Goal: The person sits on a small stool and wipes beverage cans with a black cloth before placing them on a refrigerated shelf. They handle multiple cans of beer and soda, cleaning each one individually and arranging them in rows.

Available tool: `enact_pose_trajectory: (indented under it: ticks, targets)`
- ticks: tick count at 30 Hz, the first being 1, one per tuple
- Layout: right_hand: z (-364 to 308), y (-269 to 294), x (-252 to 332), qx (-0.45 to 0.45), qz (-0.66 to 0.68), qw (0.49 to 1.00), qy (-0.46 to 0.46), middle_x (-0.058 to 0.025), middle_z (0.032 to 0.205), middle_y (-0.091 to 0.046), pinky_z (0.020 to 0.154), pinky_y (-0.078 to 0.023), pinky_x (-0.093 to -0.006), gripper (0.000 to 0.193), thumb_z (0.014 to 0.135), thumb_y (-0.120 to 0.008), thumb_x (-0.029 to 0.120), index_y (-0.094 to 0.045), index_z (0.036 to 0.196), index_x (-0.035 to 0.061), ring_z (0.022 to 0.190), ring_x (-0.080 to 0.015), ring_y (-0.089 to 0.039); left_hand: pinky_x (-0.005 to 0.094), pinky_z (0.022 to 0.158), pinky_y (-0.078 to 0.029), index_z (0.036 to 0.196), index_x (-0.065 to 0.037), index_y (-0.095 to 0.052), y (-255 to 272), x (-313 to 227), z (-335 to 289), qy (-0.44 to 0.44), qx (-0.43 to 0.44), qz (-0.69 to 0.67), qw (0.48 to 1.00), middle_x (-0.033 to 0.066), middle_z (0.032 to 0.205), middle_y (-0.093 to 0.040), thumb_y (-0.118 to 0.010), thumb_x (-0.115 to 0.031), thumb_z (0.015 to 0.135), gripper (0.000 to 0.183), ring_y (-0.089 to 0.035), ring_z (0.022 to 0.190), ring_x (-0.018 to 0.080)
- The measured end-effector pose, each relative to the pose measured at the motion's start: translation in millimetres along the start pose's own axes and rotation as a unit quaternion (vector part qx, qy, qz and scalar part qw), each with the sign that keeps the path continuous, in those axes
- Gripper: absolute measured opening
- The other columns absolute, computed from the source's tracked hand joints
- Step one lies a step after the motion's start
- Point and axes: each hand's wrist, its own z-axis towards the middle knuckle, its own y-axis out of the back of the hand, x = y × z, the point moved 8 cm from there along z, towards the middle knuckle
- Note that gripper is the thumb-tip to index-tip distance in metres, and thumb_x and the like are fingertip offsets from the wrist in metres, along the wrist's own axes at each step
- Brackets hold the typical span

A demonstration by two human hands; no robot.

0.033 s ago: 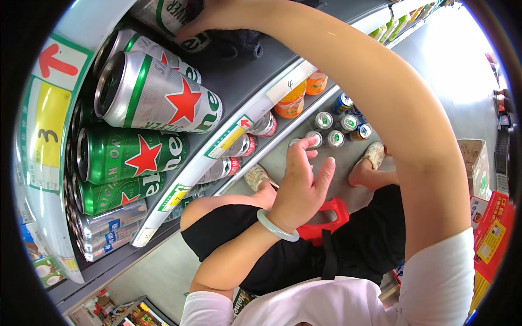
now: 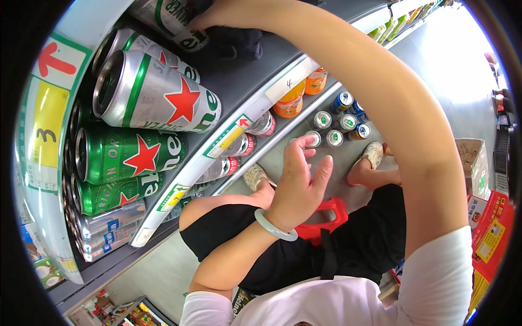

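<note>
My right arm reaches up and over to the shelf at the upper left. My right hand [image 2: 215, 15] is cut by the top edge there, beside a silver can [image 2: 168, 24]; most of its fingers are hidden. A dark cloth [image 2: 239, 43] lies bunched on the shelf just under that hand, and whether it is gripped I cannot tell. My left hand [image 2: 299, 187], with a pale bangle at its wrist, hangs in the air over my lap. Its thumb stands apart from its loosely bent fingers, and nothing is in it.
Silver cans [image 2: 157, 95] and green cans [image 2: 128, 155] lie on their sides on the shelf [image 2: 261, 70]. Orange bottles [image 2: 291, 103] fill part of the lower shelf. Several cans [image 2: 333, 138] stand on the floor near my feet. A red stool [image 2: 329, 217] is between my legs.
My right hand has shifted slightly to the right, away from the silver can. The dark cloth's outline has changed a little. My left hand keeps nearly the same pose.
</note>
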Motion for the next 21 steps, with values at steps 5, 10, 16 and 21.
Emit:
enact_pose_trajectory:
  ticks: [5, 10, 16, 21]
  targets:
    - [-125, 108, 3, -0.068, 0.300, 0.944, -0.121, -0.0177, 0.109, -0.073, 0.090, -0.056, -0.0337, 0.034, 0.094, -0.067, 0.021, -0.068, 0.118, -0.0027, 0.099, -0.0245, -0.071, 0.0254, 0.088, -0.048, 0.134, -0.001, -0.045, 18, -1, 4, 0.055, -0.067, -0.161, 0.983, 0.0098, 0.128, -0.052, -0.058, -0.022, 0.107, 0.036, -0.056, 0.111, 0.0141]
    - [-244, 93, -30, -0.091, 0.642, 0.701, -0.297, -0.0117, 0.117, -0.072, 0.094, -0.059, -0.0370, 0.033, 0.106, -0.054, 0.021, -0.063, 0.132, 0.0016, 0.106, -0.0218, -0.072, 0.0273, 0.093, -0.045, 0.122, -0.006, -0.055, 19, -20, 4, 0.033, -0.069, -0.228, 0.971, 0.0031, 0.117, -0.060, -0.049, -0.030, 0.111, 0.027, -0.057, 0.104, 0.0107]
    - [-325, 79, -57, -0.201, 0.682, 0.591, -0.381, -0.0117, 0.118, -0.072, 0.094, -0.058, -0.0386, 0.030, 0.106, -0.053, 0.020, -0.064, 0.130, 0.0048, 0.104, -0.0238, -0.071, 0.0319, 0.091, -0.047, 0.116, -0.003, -0.061, -6, -43, -7, -0.070, -0.066, -0.080, 0.992, 0.0070, 0.112, -0.062, -0.067, -0.017, 0.101, 0.022, -0.059, 0.101, 0.0162]
    - [-335, 87, -45, -0.226, 0.614, 0.664, -0.361, -0.0111, 0.112, -0.068, 0.086, -0.060, -0.0344, 0.023, 0.106, -0.052, 0.013, -0.059, 0.126, 0.0040, 0.099, -0.0208, -0.071, 0.0371, 0.084, -0.049, 0.112, -0.006, -0.068, -12, -93, -20, -0.345, -0.087, 0.164, 0.920, 0.0093, 0.107, -0.064, -0.084, -0.012, 0.083, 0.033, -0.062, 0.095, 0.0274]
